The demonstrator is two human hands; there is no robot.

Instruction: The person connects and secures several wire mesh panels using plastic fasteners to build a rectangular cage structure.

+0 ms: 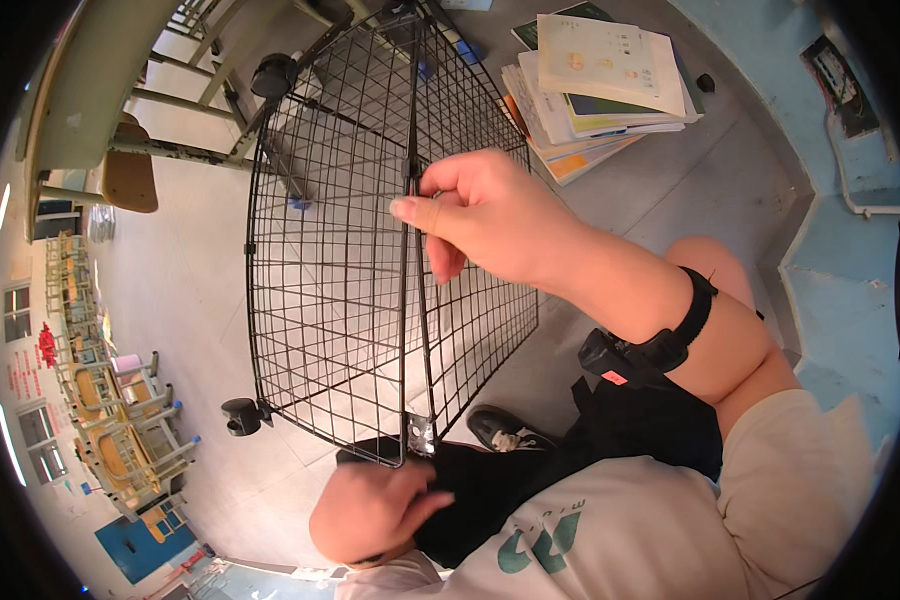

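Observation:
A black wire-mesh rack [330, 300] with caster wheels [241, 417] stands before me, its panels meeting along a vertical edge. My right hand [487, 214] is closed on that edge, thumb on the near side and fingers curled behind, just below a black clip [411, 168]. Low down, between the two panel ends, sits a shiny corner piece [421, 433]; its exact kind is unclear. Just below this corner is my left hand [379, 506], slightly blurred, thumb apart. Whether it grips anything cannot be told. Another caster [272, 75] sits at the upper left.
A stack of books and papers [607, 90] lies on the floor beyond the rack. Desks and a wooden chair [129, 165] stand at the upper left. More stacked chairs [120, 420] line the far left. A blue wall [844, 300] with an exposed electrical box [840, 86] bounds the right.

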